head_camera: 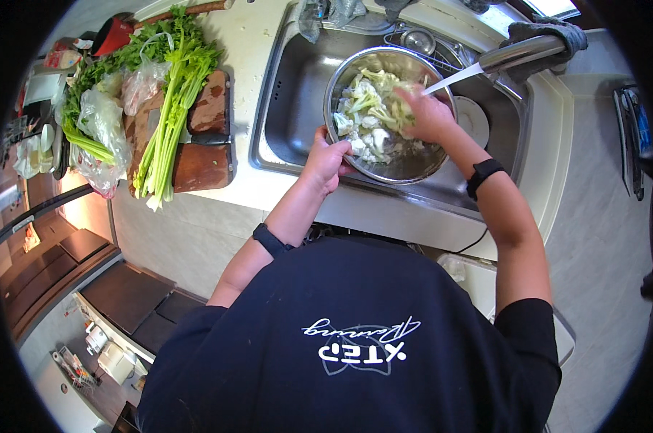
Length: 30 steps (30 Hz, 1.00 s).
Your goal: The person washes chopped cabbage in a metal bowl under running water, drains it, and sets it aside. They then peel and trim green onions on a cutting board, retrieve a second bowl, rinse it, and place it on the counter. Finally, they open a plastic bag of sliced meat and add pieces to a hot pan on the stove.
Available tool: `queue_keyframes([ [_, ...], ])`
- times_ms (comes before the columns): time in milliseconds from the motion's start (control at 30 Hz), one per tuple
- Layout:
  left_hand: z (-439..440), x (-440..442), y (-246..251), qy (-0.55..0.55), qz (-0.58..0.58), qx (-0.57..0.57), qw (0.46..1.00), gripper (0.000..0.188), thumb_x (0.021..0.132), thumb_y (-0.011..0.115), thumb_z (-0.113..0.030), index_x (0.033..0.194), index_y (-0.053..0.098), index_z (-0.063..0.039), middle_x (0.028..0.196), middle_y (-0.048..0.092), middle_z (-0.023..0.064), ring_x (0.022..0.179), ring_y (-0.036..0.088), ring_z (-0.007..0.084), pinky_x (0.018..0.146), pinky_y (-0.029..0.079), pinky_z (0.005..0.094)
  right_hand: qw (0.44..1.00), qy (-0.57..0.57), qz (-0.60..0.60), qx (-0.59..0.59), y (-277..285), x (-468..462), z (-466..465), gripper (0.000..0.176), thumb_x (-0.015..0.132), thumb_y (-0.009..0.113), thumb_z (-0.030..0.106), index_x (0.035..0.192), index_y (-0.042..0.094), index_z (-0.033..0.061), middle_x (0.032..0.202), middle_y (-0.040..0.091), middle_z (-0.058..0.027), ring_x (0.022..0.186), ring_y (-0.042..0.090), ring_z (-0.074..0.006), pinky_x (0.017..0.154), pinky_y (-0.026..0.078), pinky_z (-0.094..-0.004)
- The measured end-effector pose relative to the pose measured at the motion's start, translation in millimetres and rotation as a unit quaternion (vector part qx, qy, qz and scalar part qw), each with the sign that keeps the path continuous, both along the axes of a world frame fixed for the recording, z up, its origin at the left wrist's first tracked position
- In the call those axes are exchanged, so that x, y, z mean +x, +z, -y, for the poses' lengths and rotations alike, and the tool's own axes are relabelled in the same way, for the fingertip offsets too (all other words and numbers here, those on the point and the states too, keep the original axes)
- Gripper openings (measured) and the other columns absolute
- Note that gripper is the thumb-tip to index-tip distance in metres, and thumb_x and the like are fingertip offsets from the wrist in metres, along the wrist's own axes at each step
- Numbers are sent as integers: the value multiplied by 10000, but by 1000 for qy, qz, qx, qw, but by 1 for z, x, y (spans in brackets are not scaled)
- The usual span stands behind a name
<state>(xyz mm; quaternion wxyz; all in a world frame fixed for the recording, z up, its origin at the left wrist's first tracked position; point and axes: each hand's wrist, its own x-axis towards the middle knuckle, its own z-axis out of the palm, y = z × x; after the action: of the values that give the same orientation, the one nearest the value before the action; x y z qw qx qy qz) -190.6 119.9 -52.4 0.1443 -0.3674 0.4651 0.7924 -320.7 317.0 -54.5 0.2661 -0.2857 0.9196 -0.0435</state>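
Observation:
A stainless steel bowl [421,169] is held over the sink, tilted slightly, with my left hand [325,163] gripping its rim at the lower left. Inside the bowl lie white and pale green cauliflower florets [371,123]. My right hand [426,115] reaches into the bowl at its right side, touching the florets. Motion blur and the florets hide the fingertips, so whether it grasps any piece is unclear. From the faucet [513,54], a stream of water [452,79] runs down onto that hand.
The steel sink [294,108] holds a white plate [472,122] and a wire rack with a pot lid [418,41]. Left on the counter, celery [169,119] and a black-handled knife [210,139] rest on a wooden cutting board [202,168]. Plastic bags [102,122] lie beside it.

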Motion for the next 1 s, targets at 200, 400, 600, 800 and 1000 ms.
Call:
queue_keyframes([
  [200, 2, -5, -1, -6, 7, 14, 1000, 639, 715, 547, 28, 1290, 305, -106, 1048, 545, 132, 752, 640, 263, 585, 598, 430, 992, 114, -44, 29, 3, 3, 1, 977, 651, 764, 222, 1475, 239, 223, 1509, 249, -192, 1168, 503, -443, 918, 485, -486],
  [400, -3, -10, -1, -2, 14, 19, 1000, 616, 719, 542, 26, 1278, 316, -99, 1041, 542, 130, 739, 637, 250, 566, 596, 426, 996, -64, -35, -48, -12, 7, 2, 848, 680, 707, 142, 1431, 314, 114, 1441, 273, -325, 1148, 518, -443, 961, 461, -435],
  [600, 3, -7, -4, -10, 8, 9, 1000, 625, 712, 543, 37, 1276, 312, -98, 1031, 546, 134, 730, 639, 248, 562, 600, 417, 988, -45, 53, 141, -9, -11, 7, 533, 825, 559, 464, 1232, 546, 119, 1171, 620, -182, 960, 654, -332, 808, 534, -420],
  [800, -1, -4, -7, -15, 10, 33, 999, 620, 709, 544, 42, 1267, 306, -81, 1003, 539, 127, 721, 636, 246, 563, 603, 429, 1000, 8, -7, 25, -11, -2, 11, 834, 799, 592, 602, 1457, 295, 183, 1437, 324, -261, 1269, 442, -385, 977, 447, -462],
  [1000, 0, -3, -6, -14, 23, 17, 999, 629, 707, 544, 41, 1275, 306, -85, 1048, 522, 126, 783, 631, 255, 569, 603, 442, 995, -77, -18, 62, -6, 5, 11, 729, 804, 637, 446, 1413, 354, 164, 1242, 531, -232, 1150, 531, -351, 917, 484, -459],
])
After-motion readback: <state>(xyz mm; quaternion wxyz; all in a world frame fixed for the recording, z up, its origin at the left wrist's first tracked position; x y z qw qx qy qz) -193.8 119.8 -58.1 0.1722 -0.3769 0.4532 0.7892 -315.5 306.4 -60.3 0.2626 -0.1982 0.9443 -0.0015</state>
